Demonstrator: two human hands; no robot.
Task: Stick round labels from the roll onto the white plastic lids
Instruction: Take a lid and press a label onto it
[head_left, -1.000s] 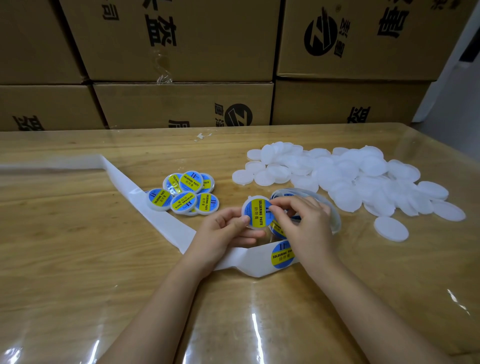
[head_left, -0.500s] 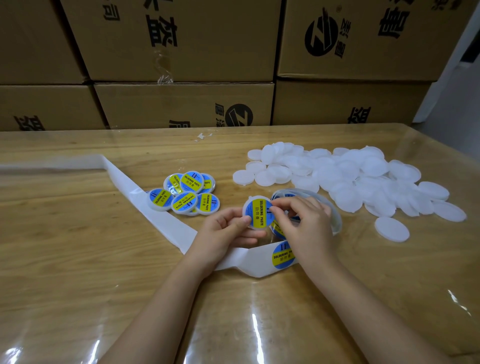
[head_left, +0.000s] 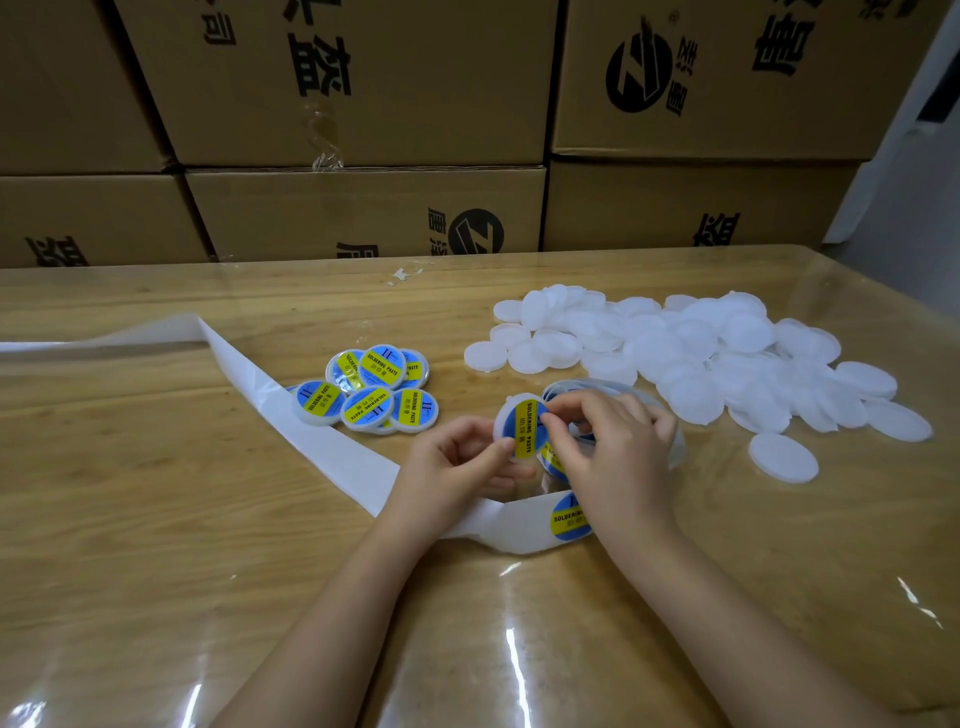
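Near the middle of the glossy wooden bench (head_left: 156, 519), the left hand (head_left: 457, 462) pinches the rim of a round white plastic lid (head_left: 502, 415). The right hand (head_left: 618, 452), fingers curled, pinches the blue-yellow label (head_left: 524, 428) on it. Plain lids (head_left: 701, 353) lie heaped toward the right edge.

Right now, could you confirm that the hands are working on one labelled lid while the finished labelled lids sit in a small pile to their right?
Not quite: the head view shows the finished labelled lids in a small pile to their left. The left hand and right hand are indeed working on one labelled lid.
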